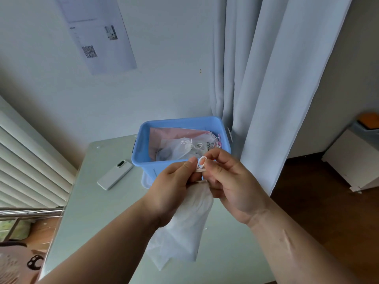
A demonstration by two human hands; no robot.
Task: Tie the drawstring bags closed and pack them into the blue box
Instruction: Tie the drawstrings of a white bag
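Tying step in hand: left hand (174, 181) and right hand (227, 181) both pinch the white cord loop (202, 161) of a sheer white drawstring bag (186, 228) hanging before the pale blue plastic box (184, 121); cinching the knot appears due next.

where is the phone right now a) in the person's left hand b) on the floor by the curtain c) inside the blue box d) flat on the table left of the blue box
d: the phone lies flat on the table, just left of the blue box and outside its wall.
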